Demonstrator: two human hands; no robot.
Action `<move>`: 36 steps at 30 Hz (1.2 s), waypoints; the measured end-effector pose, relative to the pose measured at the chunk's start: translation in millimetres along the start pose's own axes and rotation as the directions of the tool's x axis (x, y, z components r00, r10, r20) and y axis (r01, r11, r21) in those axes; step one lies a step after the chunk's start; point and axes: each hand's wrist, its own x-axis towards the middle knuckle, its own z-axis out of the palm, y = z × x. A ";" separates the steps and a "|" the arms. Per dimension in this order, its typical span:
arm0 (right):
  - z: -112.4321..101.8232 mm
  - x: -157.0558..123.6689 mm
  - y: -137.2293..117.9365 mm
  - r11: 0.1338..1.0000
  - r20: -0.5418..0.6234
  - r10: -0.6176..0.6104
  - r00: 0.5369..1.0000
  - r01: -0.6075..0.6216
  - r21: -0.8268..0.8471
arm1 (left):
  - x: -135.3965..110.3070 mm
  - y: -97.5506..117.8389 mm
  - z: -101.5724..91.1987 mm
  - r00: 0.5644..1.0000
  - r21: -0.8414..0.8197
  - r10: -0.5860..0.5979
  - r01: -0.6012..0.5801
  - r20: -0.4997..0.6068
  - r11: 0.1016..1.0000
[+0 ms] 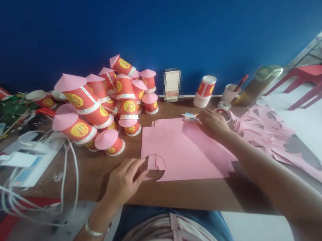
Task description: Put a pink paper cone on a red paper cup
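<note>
My left hand (124,182) is at the near left corner of a stack of pink paper sheets (182,149). Its thumb and fingers close on the edge of a thin, see-through round piece (164,166); pink paper and brown table show through it. I cannot tell if it is a ring or a clear disc. My right hand (213,123) is at the far edge of the stack. Its curled fingers are at the end of a slim white and blue pen-like item (190,117); the fingertips are partly hidden. A roll of tape (224,114) lies just beyond that hand.
Red paper-cup lanterns with pink cone tops (107,139) are piled at the left. White cables and a power strip (33,165) lie nearer. Pink paper offcuts (266,130), a cup (206,89), a pen holder (230,92) and a bottle (258,84) occupy the right.
</note>
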 end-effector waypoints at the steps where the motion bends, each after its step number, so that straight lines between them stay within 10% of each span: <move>1: 2.2 -0.4 0.1 1.000 0.007 -0.009 1.000 0.009 -0.016 | 0.5 0.4 -1.1 1.000 -0.005 0.009 -0.009 0.016 1.000; 17: 15.4 -22.2 7.0 0.990 -0.190 -0.133 0.973 0.121 -0.075 | 7.5 9.4 -1.8 0.988 -0.023 0.132 -0.130 0.086 0.991; 36: 17.1 -29.4 0.6 0.992 -0.107 -0.129 0.986 0.127 -0.021 | 33.1 36.5 -1.2 0.899 0.027 0.408 -0.417 0.158 0.909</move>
